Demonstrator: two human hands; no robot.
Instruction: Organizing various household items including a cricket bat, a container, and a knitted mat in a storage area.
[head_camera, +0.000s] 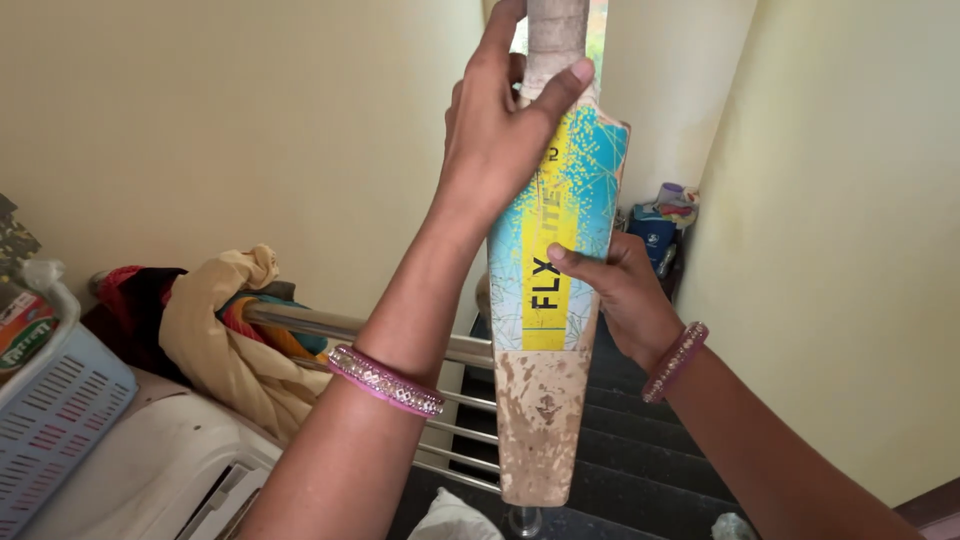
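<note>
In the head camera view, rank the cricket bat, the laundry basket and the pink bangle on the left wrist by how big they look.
1. Cricket bat: spans nearly the whole frame height, though it is close to the camera.
2. Laundry basket: cut off by the frame edge, so its full size is unsure.
3. Pink bangle: plainly the smallest.
</note>
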